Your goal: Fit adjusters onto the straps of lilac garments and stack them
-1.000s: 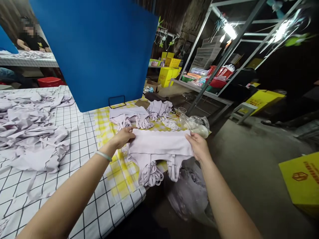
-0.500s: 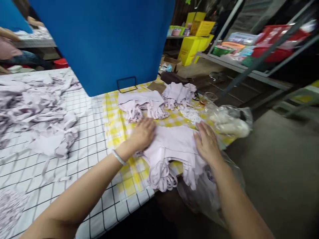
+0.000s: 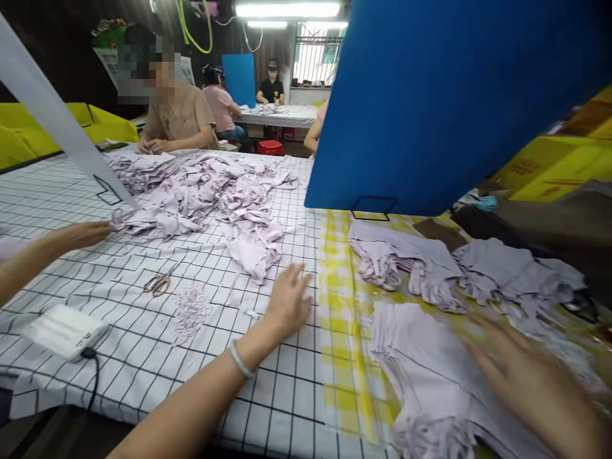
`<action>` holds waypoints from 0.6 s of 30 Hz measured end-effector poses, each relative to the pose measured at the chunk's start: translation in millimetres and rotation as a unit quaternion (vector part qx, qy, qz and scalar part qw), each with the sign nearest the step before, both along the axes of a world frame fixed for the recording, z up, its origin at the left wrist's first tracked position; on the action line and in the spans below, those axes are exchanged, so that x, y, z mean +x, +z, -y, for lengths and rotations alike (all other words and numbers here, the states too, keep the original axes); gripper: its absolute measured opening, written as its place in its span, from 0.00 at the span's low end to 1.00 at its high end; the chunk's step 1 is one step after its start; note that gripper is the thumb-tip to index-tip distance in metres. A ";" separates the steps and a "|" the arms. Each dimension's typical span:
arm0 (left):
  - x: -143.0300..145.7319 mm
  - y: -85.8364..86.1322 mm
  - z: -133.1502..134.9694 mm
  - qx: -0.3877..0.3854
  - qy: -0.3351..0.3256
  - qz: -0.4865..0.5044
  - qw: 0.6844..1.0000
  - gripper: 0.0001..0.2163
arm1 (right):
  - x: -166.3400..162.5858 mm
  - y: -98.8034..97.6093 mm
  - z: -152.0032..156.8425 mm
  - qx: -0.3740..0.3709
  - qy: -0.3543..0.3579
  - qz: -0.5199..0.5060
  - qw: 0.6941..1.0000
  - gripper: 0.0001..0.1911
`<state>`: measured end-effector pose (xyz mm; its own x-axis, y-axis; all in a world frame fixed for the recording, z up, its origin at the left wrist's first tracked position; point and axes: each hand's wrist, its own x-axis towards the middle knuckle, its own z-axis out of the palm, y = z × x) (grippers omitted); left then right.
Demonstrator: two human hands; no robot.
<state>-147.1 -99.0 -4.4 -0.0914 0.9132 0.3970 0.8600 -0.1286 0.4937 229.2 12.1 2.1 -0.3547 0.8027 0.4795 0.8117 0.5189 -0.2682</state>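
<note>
My left hand (image 3: 289, 299) hovers over the white checked tablecloth (image 3: 291, 382), its fingers apart and nothing in them. A light bracelet circles that wrist. My right hand (image 3: 530, 370), blurred by motion, is stretched out over the right side of a stack of pale lilac strappy garments (image 3: 421, 357); whether it touches the cloth I cannot tell. Behind that stack lies another neat garment stack (image 3: 406, 255), with a looser lilac bundle (image 3: 516, 271) to its right. A loose heap of lilac garments (image 3: 253, 242) spreads to the left, beyond my left hand.
Scissors (image 3: 160, 280) lie beside small fabric scraps (image 3: 191, 312). A white box-like device (image 3: 67, 331) with a black cable sits near the front edge. A blue panel (image 3: 406, 108) stands on the table. Another person's hand (image 3: 90, 233) reaches in from the left; a co-worker (image 3: 179, 118) sits across.
The view has swung left, bringing in the scissors, device and co-workers. My left hand has come off the front garment stack and moved left. My right hand stays by the stack's right side.
</note>
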 end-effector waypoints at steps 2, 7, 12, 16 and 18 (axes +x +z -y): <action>-50.9 2.4 21.0 0.045 0.115 0.039 0.992 0.16 | -119.8 17.7 6.5 -0.092 0.155 0.001 0.984 0.20; -116.1 8.9 74.2 0.062 0.168 0.094 0.979 0.15 | -374.9 19.4 38.0 -0.138 0.323 0.094 0.931 0.20; -153.7 -8.7 95.8 0.000 0.196 0.116 0.974 0.18 | -434.6 38.6 23.6 -0.140 0.323 0.027 0.936 0.07; -171.8 11.2 46.9 0.033 0.200 0.165 0.965 0.32 | -405.8 111.1 17.7 -0.277 0.359 -0.225 0.862 0.16; -165.4 40.2 25.8 0.066 0.146 0.218 0.963 0.26 | -377.8 152.1 29.3 -0.320 0.349 -0.306 0.826 0.18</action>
<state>-312.4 -124.8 35.8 -0.5209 0.7672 0.3742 0.5844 0.0010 0.8115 -148.6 -17.1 154.2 -0.6865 0.6635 0.2975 -0.0151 0.3961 -0.9181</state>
